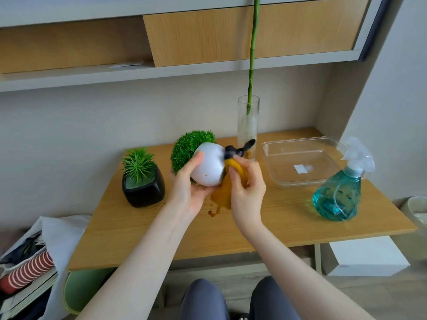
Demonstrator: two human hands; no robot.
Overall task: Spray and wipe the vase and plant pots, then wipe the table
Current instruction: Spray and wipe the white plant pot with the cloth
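Observation:
My left hand (188, 188) grips a round white pot (209, 166) with a bushy green plant (188, 148), tipped on its side above the wooden table (265, 225). My right hand (248, 185) grips a mustard-yellow cloth (223, 196) with a dark end, pressed against the pot's right side. A brown stain (213, 212) lies on the table under the cloth. A black pot (143, 189) with a spiky plant stands at the left. A tall glass vase (248, 125) with a green stem stands behind. A teal spray bottle (339, 195) stands at the right.
A clear glass dish (300, 165) sits at the back right of the table. Wall shelves (161, 72) hang above. A bag with books (30, 269) lies on the floor at the left, a white box (362, 255) under the table's right edge. My knees show below.

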